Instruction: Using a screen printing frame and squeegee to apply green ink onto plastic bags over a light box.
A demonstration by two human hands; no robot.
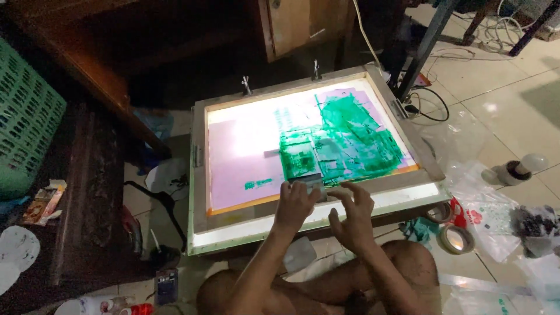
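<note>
A wooden screen-printing frame (pixel 200 175) lies on a lit light box, its pink mesh smeared with green ink (pixel 341 137) on the right half. Both hands rest at the frame's near edge, side by side. My left hand (pixel 296 201) and my right hand (pixel 353 213) together grip a narrow squeegee (pixel 312 185) with a green-stained blade, its edge set at the bottom of the ink patch. My bare knees show below the box.
A green plastic basket (pixel 26 116) stands at far left on a dark wooden bench (pixel 87 192). Tape rolls (pixel 455 238), plastic bags (pixel 493 221) and a light bulb (pixel 522 168) lie on the tiled floor to the right. Cables (pixel 429 102) run behind the frame.
</note>
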